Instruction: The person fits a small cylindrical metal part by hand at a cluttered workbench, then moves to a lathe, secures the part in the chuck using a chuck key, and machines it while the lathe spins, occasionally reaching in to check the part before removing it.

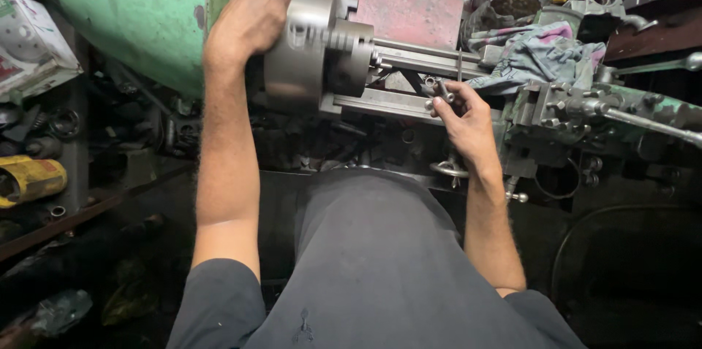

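The left hand (pixel 252 16) lies flat on the big round metal chuck (pixel 307 46) of the green lathe (pixel 139 13), fingers held together and pressing on its rim. The right hand (pixel 464 115) is near the front edge of the lathe bed (pixel 380 100), fingers curled shut on a small metal key (pixel 444 90). The key is not in the chuck yet. A crumpled rag (pixel 541 53) lies to the right.
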Action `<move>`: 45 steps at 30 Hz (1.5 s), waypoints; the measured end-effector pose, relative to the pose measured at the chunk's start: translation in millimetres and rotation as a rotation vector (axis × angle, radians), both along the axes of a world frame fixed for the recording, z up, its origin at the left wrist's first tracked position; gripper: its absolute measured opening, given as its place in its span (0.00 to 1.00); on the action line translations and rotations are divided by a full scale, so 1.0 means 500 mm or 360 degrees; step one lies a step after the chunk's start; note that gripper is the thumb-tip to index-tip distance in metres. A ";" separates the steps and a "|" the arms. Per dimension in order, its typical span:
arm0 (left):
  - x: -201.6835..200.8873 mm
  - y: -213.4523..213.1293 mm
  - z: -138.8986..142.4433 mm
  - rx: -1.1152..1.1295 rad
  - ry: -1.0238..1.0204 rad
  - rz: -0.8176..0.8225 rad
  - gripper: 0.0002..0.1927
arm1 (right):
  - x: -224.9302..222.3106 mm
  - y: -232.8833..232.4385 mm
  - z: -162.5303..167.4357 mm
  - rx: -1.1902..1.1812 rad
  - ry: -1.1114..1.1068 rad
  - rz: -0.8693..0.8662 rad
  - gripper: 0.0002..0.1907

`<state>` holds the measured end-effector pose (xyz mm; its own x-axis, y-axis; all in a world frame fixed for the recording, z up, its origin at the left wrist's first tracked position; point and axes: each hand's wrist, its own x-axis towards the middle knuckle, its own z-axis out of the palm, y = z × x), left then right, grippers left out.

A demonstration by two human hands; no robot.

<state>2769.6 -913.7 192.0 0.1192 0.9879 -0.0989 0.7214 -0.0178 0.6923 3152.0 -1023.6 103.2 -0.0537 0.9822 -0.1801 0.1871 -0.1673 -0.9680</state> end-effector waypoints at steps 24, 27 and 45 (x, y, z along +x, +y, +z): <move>0.036 0.030 -0.060 0.0100 -0.0100 0.0517 0.33 | -0.146 0.075 0.123 0.0632 0.0159 0.0482 0.13; 0.034 0.010 -0.047 0.0208 -0.0237 0.0492 0.28 | -0.173 0.102 0.129 0.0403 0.0120 0.0078 0.10; -0.003 -0.254 -0.324 0.1403 -0.0292 0.0146 0.10 | -0.209 0.156 0.193 0.0836 -0.0488 0.0892 0.24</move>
<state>2768.0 -1040.7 29.8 -0.0242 0.7029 0.7109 0.6259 -0.5438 0.5590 3047.5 -945.7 199.9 -0.5836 0.7849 0.2084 0.3768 0.4891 -0.7866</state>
